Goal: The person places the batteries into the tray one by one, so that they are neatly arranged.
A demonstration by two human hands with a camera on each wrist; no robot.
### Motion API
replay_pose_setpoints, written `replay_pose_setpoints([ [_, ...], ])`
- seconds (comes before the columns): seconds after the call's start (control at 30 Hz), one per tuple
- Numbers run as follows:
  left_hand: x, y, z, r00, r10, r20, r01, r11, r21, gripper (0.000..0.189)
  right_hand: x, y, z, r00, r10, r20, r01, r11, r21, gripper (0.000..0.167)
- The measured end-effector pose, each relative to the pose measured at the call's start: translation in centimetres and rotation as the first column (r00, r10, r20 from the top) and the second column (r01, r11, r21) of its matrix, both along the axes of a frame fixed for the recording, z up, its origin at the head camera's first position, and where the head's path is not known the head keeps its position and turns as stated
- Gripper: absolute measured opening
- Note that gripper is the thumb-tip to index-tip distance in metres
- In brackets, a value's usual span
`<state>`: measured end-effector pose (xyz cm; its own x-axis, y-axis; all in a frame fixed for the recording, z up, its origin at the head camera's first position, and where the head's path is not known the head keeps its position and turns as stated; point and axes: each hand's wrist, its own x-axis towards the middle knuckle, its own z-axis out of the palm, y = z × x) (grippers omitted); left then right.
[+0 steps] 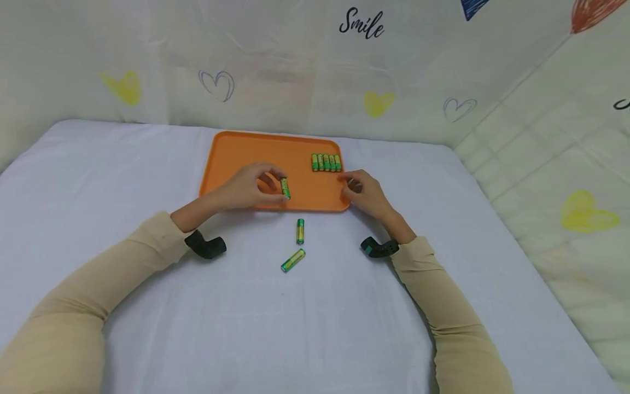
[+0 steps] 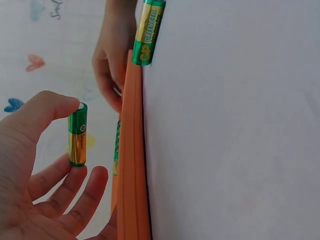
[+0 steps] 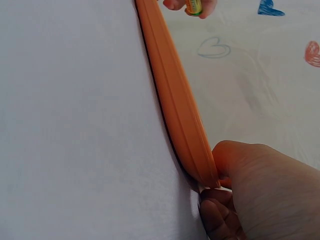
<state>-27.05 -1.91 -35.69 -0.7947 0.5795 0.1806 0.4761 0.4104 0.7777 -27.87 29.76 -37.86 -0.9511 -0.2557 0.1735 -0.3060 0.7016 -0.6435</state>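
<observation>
My left hand (image 1: 241,187) pinches a green and gold battery (image 1: 285,188) between thumb and fingertips, over the orange tray (image 1: 266,148). In the left wrist view the battery (image 2: 77,141) stands upright, thumb on one end and fingertips on the other. At the tray's right edge, my right hand (image 1: 370,197) grips the rim; the right wrist view has the thumb on the rim and the other fingers curled below it. Several matching batteries (image 1: 326,162) lie side by side in a row in the tray's far right part.
Two loose batteries lie on the white cloth in front of the tray, one (image 1: 300,231) pointing away from me and one (image 1: 293,260) slanted nearer to me. Behind the table hangs a pale curtain (image 1: 290,54) with hearts and lettering.
</observation>
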Motion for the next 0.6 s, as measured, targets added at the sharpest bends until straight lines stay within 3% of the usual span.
replay_pose_setpoints([
  [0.23, -1.3, 0.8, -0.2, 0.999, 0.000, 0.032, -0.001, 1.000, 0.018, 0.054, 0.0, 0.1, 0.0, 1.000, -0.001, -0.004, 0.001, 1.000, 0.001, 0.037],
  [0.6, -3.2, 2.2, 0.4, 0.997, 0.015, 0.071, -0.014, 1.000, -0.016, 0.052, 0.0, 0.0, 0.0, 1.000, 0.004, -0.019, -0.004, 1.000, 0.016, 0.036],
])
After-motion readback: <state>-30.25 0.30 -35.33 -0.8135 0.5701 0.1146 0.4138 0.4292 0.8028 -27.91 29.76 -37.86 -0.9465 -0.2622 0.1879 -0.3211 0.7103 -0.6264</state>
